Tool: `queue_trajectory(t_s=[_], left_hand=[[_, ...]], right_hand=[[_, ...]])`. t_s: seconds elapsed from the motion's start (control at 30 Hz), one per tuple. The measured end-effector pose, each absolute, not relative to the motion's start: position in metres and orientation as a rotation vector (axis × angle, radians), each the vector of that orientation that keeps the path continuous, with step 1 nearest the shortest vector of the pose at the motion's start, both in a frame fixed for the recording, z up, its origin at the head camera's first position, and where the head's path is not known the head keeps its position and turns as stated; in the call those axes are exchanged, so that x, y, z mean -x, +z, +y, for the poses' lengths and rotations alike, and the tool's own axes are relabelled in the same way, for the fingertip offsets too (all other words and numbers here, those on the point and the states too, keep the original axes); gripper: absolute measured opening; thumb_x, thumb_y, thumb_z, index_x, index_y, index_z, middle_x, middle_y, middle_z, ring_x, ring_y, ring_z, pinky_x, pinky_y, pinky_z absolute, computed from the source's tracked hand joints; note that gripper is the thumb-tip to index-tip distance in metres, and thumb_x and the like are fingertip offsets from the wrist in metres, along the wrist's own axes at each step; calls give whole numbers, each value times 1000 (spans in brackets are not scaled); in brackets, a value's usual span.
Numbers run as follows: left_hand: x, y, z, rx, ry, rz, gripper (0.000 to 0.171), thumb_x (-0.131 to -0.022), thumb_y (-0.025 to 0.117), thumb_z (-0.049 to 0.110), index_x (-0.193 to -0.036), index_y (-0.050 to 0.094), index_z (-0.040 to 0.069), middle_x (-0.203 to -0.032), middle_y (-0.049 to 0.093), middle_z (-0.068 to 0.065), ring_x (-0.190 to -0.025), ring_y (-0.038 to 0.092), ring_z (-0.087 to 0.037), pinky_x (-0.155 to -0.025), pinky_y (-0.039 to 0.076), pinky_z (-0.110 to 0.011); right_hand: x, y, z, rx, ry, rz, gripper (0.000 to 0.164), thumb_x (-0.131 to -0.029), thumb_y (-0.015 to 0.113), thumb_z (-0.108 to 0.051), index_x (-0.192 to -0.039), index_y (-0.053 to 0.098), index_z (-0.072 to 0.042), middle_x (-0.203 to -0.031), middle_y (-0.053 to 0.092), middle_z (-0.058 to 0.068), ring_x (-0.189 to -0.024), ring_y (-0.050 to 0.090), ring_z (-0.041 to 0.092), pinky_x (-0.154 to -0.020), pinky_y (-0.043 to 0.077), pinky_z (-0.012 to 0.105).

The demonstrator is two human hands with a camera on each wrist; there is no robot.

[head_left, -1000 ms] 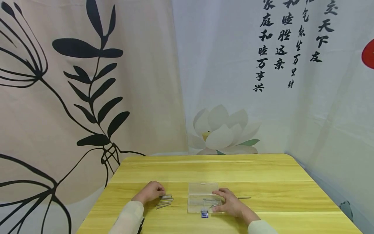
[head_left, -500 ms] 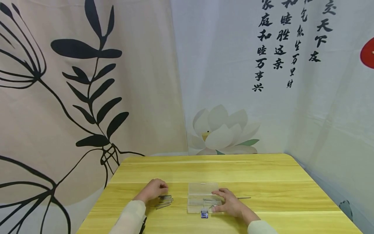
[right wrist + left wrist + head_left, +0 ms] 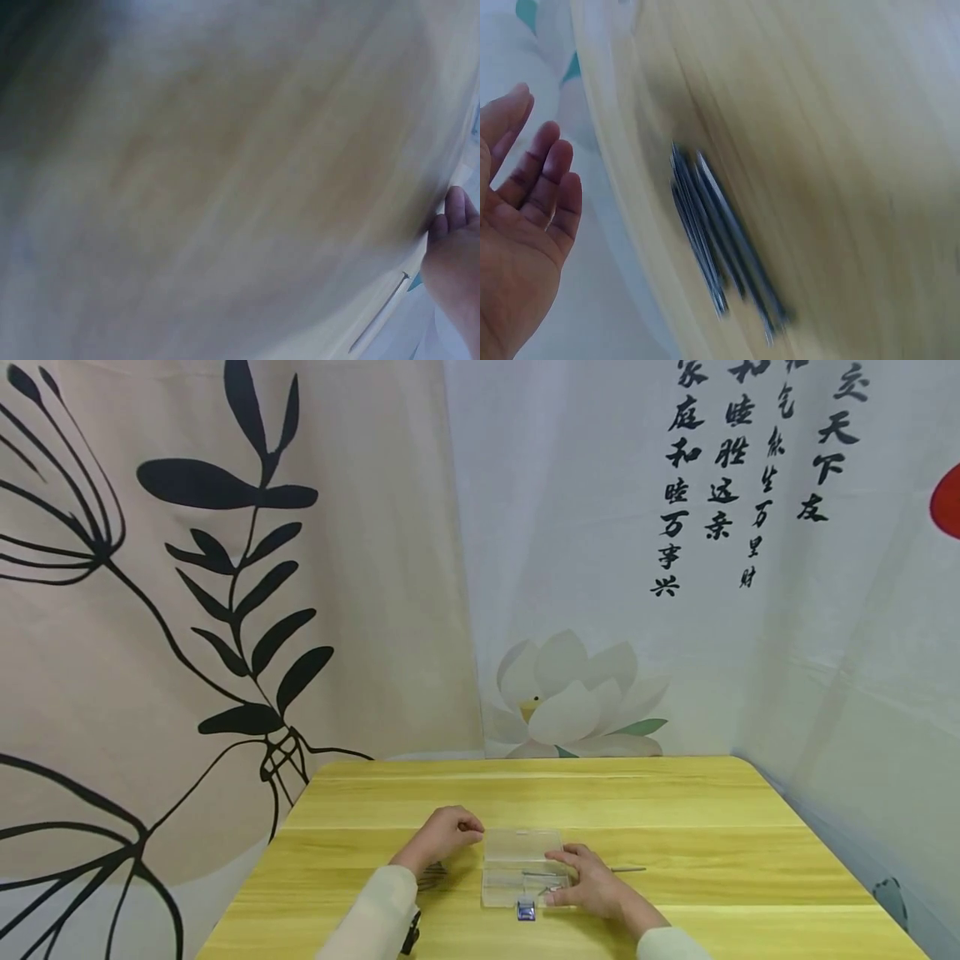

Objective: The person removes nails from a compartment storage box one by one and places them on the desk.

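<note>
A clear plastic box [image 3: 491, 897] lies on the table with its lid [image 3: 522, 845] folded back. Several steel nails [image 3: 542, 874] are inside. My right hand [image 3: 592, 885] grips the box at its right side, thumb at the front, fingers toward the hinge. My left hand [image 3: 448, 833] is above the table by the lid's left edge, fingers bent with thumb and forefinger close together; whether a nail is between them is hidden. In the left wrist view, a bunch of loose nails [image 3: 720, 240] lies on the wood, apart from the hand.
A single nail [image 3: 628, 868] lies right of my right hand, also visible as a nail [image 3: 379, 313] in the right wrist view. A small blue tag or latch [image 3: 526, 911] sits at the box's front. The wooden table [image 3: 712, 827] reaches back to a printed cloth.
My left hand has risen from the loose nails and moved right toward the box's lid. The right hand and box have stayed in place.
</note>
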State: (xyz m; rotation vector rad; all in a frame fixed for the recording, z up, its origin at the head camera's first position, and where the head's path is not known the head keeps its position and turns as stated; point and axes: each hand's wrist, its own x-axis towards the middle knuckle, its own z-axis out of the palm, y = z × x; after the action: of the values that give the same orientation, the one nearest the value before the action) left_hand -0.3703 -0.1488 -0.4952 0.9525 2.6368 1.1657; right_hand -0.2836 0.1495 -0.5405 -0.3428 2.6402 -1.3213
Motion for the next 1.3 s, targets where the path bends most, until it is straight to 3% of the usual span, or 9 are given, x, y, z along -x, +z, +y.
queue_trajectory(t_s=[0.53,0.9,1.3], left_hand=[[356,-513,-87,-935,1224,2543,10,-90,72,11,-97,75,5,-93,64,3,-83,56,-11,-73,50,-29],[349,-521,-73,-879,1248,2507,4,-87,74,4,-90,76,7,-85,62,6,-78,54,-8,-70,49,-28],[348,-528,-70,-859,1252,2514,7,-84,75,1,-84,78,7,-87,58,5,-81,51,-9,-73,46,-28]], right_hand=[[286,-540,150,392,-1288,2662,72,-81,82,-38,-142,54,-11,-151,29,30,-135,24,59,-97,26,76],[285,-539,150,382,-1311,2651,71,-81,82,-37,-141,55,-11,-151,29,31,-135,23,59,-98,25,76],[284,-541,151,373,-1304,2667,73,-79,83,-38,-141,55,-12,-150,29,32,-135,23,59,-99,24,75]])
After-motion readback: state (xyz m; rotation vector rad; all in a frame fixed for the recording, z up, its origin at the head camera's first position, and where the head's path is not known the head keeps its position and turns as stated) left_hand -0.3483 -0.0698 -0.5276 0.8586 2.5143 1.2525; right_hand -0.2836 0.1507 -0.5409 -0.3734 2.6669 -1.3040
